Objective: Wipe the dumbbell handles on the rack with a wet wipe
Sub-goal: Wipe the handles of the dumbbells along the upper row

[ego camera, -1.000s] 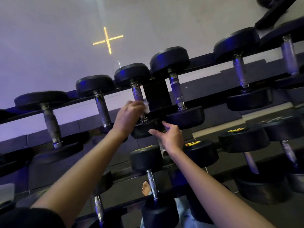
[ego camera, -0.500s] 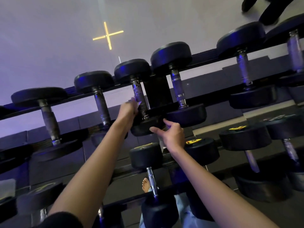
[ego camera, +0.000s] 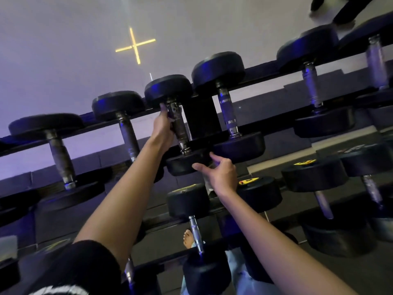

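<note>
Head view: left hand [ego camera: 162, 128] slid higher, fingers clamped on handle [ego camera: 180, 129]; right hand [ego camera: 223, 175] spread.

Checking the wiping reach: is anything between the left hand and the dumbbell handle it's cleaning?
Nothing visible does. The left hand is wrapped around the handle. The right hand touches the same dumbbell's near weight, below the handle.

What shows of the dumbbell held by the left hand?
This black round-headed dumbbell lies across the dark rack's top rails, third from the left in view. Two rubbery-looking heads flank a grey knurled metal handle. The left hand grips the handle's far part; the right hand's thumb and forefinger touch the near head.
</note>
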